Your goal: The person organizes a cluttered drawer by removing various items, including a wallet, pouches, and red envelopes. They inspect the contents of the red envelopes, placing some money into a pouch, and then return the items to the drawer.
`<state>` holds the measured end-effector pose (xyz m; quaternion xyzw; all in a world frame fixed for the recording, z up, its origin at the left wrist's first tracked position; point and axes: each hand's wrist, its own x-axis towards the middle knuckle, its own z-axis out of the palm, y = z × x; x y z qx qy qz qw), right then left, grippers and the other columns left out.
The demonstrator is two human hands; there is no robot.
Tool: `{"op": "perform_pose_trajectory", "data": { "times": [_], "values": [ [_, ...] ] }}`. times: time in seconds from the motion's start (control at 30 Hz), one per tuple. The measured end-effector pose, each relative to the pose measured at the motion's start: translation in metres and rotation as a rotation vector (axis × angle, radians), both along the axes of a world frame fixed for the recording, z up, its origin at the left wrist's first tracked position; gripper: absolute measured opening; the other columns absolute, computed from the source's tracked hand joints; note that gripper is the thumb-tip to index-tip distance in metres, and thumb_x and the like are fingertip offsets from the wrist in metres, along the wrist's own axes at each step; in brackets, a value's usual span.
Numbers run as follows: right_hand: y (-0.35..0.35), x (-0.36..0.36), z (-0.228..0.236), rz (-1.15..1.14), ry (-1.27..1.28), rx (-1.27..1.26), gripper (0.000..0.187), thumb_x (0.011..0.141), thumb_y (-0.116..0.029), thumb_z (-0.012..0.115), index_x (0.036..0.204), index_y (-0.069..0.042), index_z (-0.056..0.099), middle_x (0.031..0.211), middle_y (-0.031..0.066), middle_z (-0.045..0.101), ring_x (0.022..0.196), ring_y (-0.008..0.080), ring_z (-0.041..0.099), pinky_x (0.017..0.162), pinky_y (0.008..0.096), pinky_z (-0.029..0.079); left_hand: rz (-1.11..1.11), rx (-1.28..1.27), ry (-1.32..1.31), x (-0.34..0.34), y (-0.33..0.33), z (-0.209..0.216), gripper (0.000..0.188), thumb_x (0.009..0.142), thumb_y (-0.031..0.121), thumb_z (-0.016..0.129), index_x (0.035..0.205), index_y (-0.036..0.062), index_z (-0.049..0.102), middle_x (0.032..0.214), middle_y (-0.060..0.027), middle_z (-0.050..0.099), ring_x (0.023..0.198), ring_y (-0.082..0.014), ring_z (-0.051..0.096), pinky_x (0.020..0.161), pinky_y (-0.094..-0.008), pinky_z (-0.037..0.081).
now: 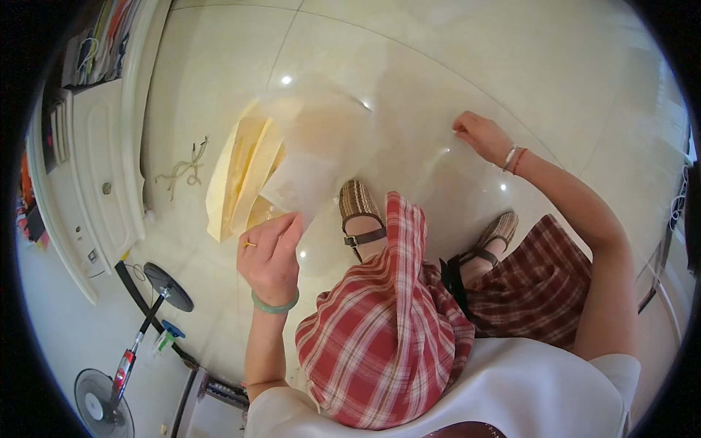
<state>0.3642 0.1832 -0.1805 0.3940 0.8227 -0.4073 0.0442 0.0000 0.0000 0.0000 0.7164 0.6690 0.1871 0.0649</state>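
My left hand (270, 255), with a ring and a green bangle, is closed around the lower corner of a pale yellow folded bundle (244, 171). The bundle looks like stacked paper or thin cloth, its layers fanned at the side. A hazy, see-through plastic sheet or bag (321, 139) lies against it and spreads to the right. Out to the right, my right hand (482, 136) has its fingertips pinched together at what looks like the far edge of that clear plastic. Glare on the floor hides where the plastic ends.
A piece of knotted cord (186, 171) lies on the glossy tiled floor, left of the bundle. White cabinets (102, 168) with shelves line the left side. A standing fan (106, 401) is at lower left. Below me are my shoes (360, 204) and red plaid cloth (380, 336).
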Motion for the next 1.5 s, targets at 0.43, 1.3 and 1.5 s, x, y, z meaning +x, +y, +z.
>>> {"op": "perform_pose_trajectory", "data": {
  "times": [0.43, 1.3, 1.5],
  "values": [
    [-0.011, -0.008, -0.021, 0.192, 0.058, 0.301, 0.015, 0.086, -0.014, 0.060, 0.096, -0.006, 0.052, 0.092, 0.0098, 0.055, 0.086, 0.0283, 0.060, 0.071, 0.0389, 0.052, -0.205, 0.012, 0.031, 0.019, 0.034, -0.003, 0.039, 0.065, 0.003, 0.064, 0.101, 0.0161, 0.072, 0.089, 0.0011, 0.066, 0.078, -0.0154, 0.061, 0.070, -0.0287, 0.046],
    [0.033, -0.143, 0.180, 0.298, 0.579, 0.426, 0.013, 0.081, -0.022, 0.065, 0.083, -0.010, 0.061, 0.084, 0.0046, 0.059, 0.086, 0.0238, 0.056, 0.080, 0.0347, 0.045, 0.197, 0.298, -0.280, -0.001, 0.003, -0.015, 0.024, 0.081, 0.001, 0.071, 0.104, 0.0066, 0.065, 0.092, -0.0056, 0.061, 0.081, -0.0197, 0.056, 0.077, -0.0301, 0.045],
    [0.028, -0.134, 0.182, 0.461, 0.672, 0.467, 0.019, 0.081, -0.025, 0.069, 0.086, -0.010, 0.060, 0.086, 0.0033, 0.057, 0.085, 0.0235, 0.054, 0.084, 0.0354, 0.043, 0.243, -0.433, -0.271, 0.007, -0.094, -0.162, 0.042, 0.085, 0.003, 0.061, 0.124, 0.0186, 0.059, 0.107, -0.0106, 0.060, 0.083, -0.0289, 0.062, 0.070, -0.0369, 0.052]
  ]
}}
